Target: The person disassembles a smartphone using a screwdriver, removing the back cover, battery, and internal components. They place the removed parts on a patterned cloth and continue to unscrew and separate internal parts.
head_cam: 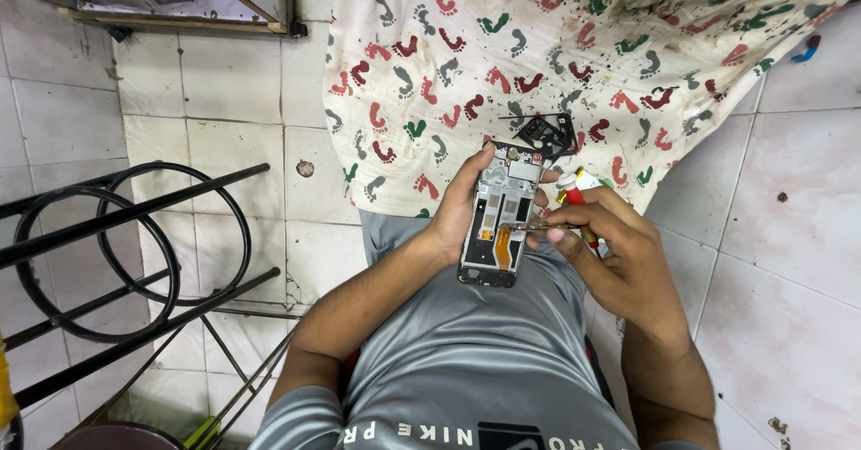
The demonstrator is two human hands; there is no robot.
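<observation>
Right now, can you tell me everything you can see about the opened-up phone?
The phone is a slim rectangle with its back cover off, showing a silvery frame, black patches, small metal parts near the top and an orange strip low in the middle. It stands almost upright in the picture, over the person's grey-clad lap. The left hand grips its left edge, thumb at the top. Thin metal tweezers in the right hand touch its middle.

Opened grey smartphone frame and thin metal tweezers, held above a grey-shirted lap.

The frame stands nearly upright, back cover off, showing silver shielding, dark cavities and an orange flex ribbon near its lower middle. The tweezers lie almost level, tips touching the frame just above that ribbon, handle pointing away to the frame's right.
</observation>
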